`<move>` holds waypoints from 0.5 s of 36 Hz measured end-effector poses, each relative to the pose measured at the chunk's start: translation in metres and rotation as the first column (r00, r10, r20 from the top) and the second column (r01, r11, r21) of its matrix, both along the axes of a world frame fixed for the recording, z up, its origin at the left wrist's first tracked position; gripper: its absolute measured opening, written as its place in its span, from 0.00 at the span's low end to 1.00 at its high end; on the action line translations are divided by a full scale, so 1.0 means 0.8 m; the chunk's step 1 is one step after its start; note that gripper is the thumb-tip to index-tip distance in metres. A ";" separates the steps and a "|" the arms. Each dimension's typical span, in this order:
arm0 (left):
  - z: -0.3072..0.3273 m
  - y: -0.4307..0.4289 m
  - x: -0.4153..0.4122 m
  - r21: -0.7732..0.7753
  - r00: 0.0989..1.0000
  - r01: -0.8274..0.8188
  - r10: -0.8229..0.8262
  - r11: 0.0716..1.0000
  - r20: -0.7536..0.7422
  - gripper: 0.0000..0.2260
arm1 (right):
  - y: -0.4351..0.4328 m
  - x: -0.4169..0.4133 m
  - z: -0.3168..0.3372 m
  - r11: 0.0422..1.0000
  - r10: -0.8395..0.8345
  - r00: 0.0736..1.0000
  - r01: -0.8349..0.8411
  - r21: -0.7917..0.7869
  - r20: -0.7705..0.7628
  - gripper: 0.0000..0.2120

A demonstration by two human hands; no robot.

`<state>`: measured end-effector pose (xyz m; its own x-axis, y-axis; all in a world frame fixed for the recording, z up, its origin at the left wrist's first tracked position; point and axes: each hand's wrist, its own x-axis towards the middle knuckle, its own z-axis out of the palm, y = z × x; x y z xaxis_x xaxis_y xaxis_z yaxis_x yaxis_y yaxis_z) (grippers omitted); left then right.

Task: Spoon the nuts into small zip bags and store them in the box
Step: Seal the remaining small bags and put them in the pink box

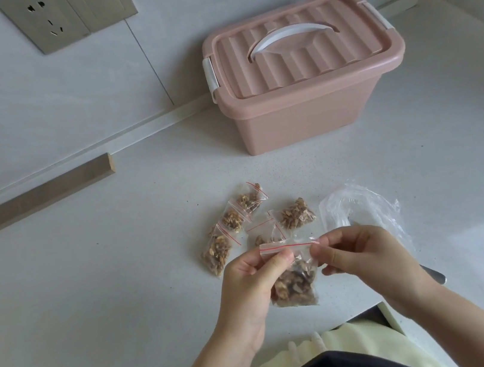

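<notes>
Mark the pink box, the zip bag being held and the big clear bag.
pink box (302, 114): head view, on its front wall.
held zip bag (295, 287): head view, on the nut-filled lower half.
big clear bag (363, 206): head view, on its crumpled middle.

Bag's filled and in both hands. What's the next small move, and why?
Probably press along the zip strip to seal it: the left hand and right hand pinch the bag at its top, with nuts settled low.
</notes>
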<state>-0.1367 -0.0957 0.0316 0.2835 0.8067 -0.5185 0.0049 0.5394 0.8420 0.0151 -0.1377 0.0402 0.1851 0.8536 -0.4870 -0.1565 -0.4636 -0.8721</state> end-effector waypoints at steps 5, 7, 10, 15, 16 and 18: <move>0.000 -0.003 0.000 0.012 1.000 -0.027 0.027 1.000 0.006 0.04 | -0.003 0.000 0.000 0.999 -0.002 1.000 0.002 0.034 0.009 0.05; 0.000 -0.004 0.000 0.018 0.999 -0.038 0.038 0.999 0.009 0.04 | -0.004 -0.001 -0.001 0.998 -0.011 0.999 0.009 0.056 0.031 0.06; 0.003 -0.004 0.001 0.014 0.999 -0.037 0.036 0.999 0.033 0.04 | -0.005 -0.001 -0.001 0.995 -0.018 0.998 0.011 0.099 0.068 0.07; 0.003 -0.005 0.002 0.058 0.998 -0.014 0.010 0.998 0.059 0.05 | -0.003 -0.004 0.002 0.986 0.018 0.992 -0.039 0.164 0.125 0.10; 0.001 -0.006 0.002 0.071 0.998 -0.009 0.005 0.997 0.056 0.08 | -0.002 -0.005 0.002 0.983 0.028 0.991 -0.051 0.176 0.130 0.11; 0.000 -0.009 0.003 0.083 0.998 0.007 -0.012 0.997 0.057 0.15 | -0.003 -0.006 0.001 0.977 0.035 0.989 -0.064 0.202 0.145 0.13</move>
